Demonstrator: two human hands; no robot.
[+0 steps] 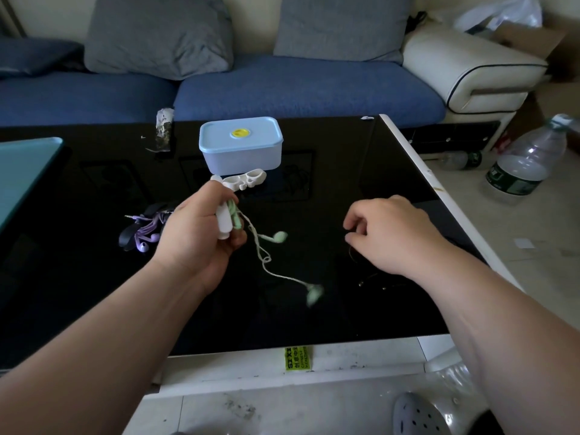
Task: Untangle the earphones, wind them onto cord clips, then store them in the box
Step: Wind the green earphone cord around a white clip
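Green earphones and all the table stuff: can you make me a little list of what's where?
green earphones: cord partly wound on a white cord clip, both buds dangling
left hand: grips that clip
right hand: fingers curled over a dark cord; grip unclear
purple earphones: on the table, beside the left hand
box: blue, lid on
spare clip: white, before the box

1. The white cord clip (224, 222) is largely covered by the fingers of the left hand (201, 237), so its green winding is seen only in part.
2. The lower green earbud (314, 295) is smeared by blur.
3. A dark cord (352, 255) by the right hand (392, 237) is barely made out against the black desk (94, 293); whether it is pinched cannot be told.
4. The purple earphones (146, 237) are partly hidden behind the left hand.
5. The teal tray (25, 174) is cut off by the left edge.
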